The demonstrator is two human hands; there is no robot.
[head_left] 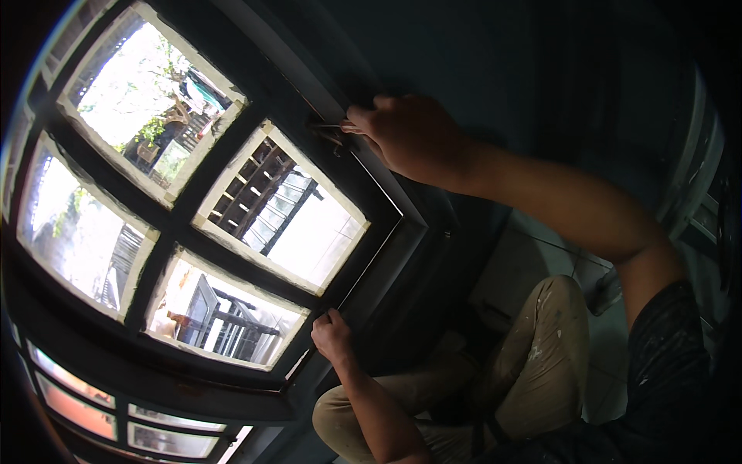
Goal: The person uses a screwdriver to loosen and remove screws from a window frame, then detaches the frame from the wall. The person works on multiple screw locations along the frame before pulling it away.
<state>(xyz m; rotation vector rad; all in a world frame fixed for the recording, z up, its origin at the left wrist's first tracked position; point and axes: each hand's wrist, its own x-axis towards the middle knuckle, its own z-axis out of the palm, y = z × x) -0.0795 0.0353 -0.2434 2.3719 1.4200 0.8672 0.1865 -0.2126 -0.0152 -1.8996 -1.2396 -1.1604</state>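
Pinching with the right hand (pixel 413 139), with fingertips drawn together, at a thin metal piece (pixel 334 126) beside a small dark fitting (pixel 332 139) on the window sash (pixel 220 162), along the upper stretch of its right-hand edge; not making clear whether holding part of the fitting or a separate tool. Resting the left hand (pixel 332 336), with fingers curled in, against the same edge near the lower corner, well apart from the right; leaving hidden whether gripping or only pressing. Seemingly working at the fitting while bracing the sash and, judging by the pose, calling next for a steady pinch above and a firm hold below. Facing, just left of the hands, 4 large panes in this dark sash, each bordered by a pale, ragged, tape-like strip (pixel 259 261). Looking through toward a tree (pixel 179 114), a dark slatted structure (pixel 251 185) and glaring daylight. Showing a bright slit between the sash and the surrounding outer frame (pixel 386 267). Sitting or squatting low, wearing pale-flecked tan trousers (pixel 549 332) and a dark short sleeve (pixel 668 340), above pale floor tiles (pixel 541 236). Having, near the lower-left rim, a second window (pixel 77 410) with smaller panes, some orange-tinted.
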